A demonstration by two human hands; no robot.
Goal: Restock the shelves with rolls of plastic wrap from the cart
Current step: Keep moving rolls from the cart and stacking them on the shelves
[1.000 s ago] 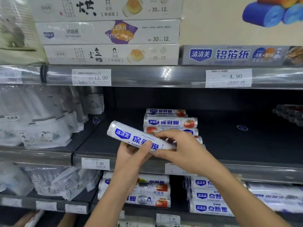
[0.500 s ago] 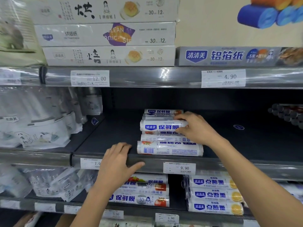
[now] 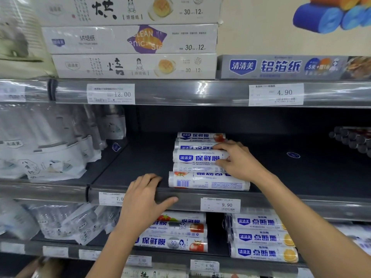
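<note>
Since a second ago, the roll that was held in both hands before the shelf has been laid down. It is now seen as the front roll (image 3: 208,181) of the row of rolls (image 3: 192,146) at the centre of the frame, barcode side up, just behind the lip of the middle shelf (image 3: 301,173). The left hand (image 3: 144,197) has been dropped to that lip, left of centre, where it is rested flat with fingers straight and nothing held. The right hand (image 3: 241,163) has been moved to the right end of the row, and the end of the labelled roll (image 3: 198,157) is pinched between curled fingers and thumb (probably to square it with its neighbours). Several rolls are seen already placed, touching one another front to back. Much bare shelf is left to the right of the row, so the restocking is judged well short of finished. No cart is shown, so what remains to be brought cannot be told.
</note>
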